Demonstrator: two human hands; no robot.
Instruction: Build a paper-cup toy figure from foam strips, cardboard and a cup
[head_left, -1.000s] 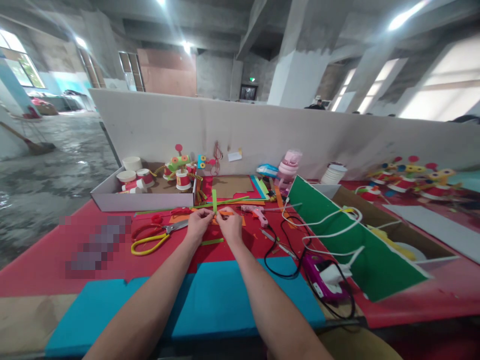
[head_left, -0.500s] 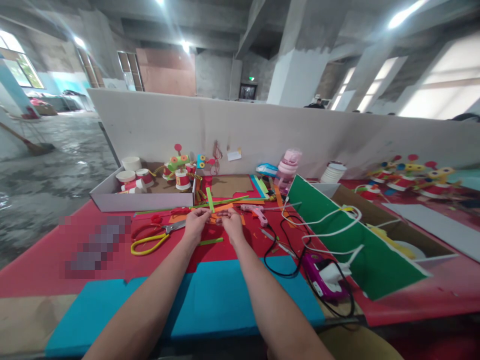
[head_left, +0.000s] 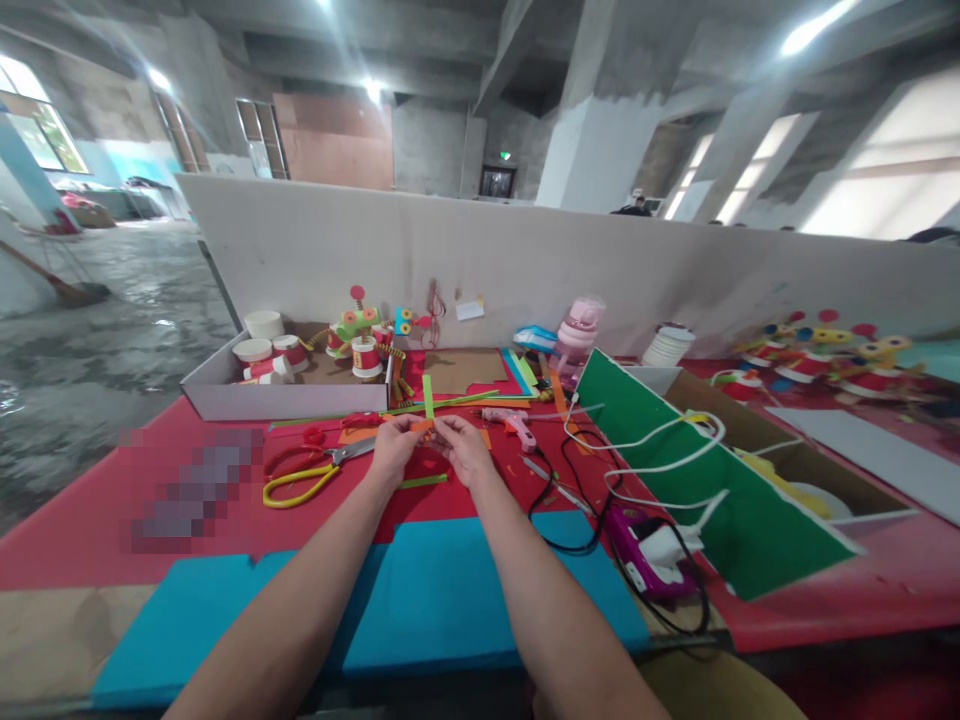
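My left hand [head_left: 395,452] pinches an orange paper strip [head_left: 421,427] between thumb and fingers. Facing it, my right hand [head_left: 463,452] is closed at the fingertips on a light green paper strip [head_left: 428,397], which stands up where the two strips meet. How the strips are joined is hidden by my fingers. Beside my left wrist lie scissors [head_left: 300,488] with yellow and red handles. A pink glue gun [head_left: 514,423] rests just beyond my right hand. Another green strip [head_left: 424,482] lies on the red table cover below my hands.
At the back left a white box [head_left: 289,403] holds paper cups and a paper-cup figure [head_left: 361,325]. Blue board [head_left: 450,590] lines the near edge. On the right stand a green-sided box [head_left: 712,480] and a purple power strip [head_left: 645,555] with cables. A pink bottle [head_left: 579,330] stands behind.
My hands have drawn closer together around the strips. The green strip has turned from leaning to nearly upright, and my right hand's fingers now close at its base.
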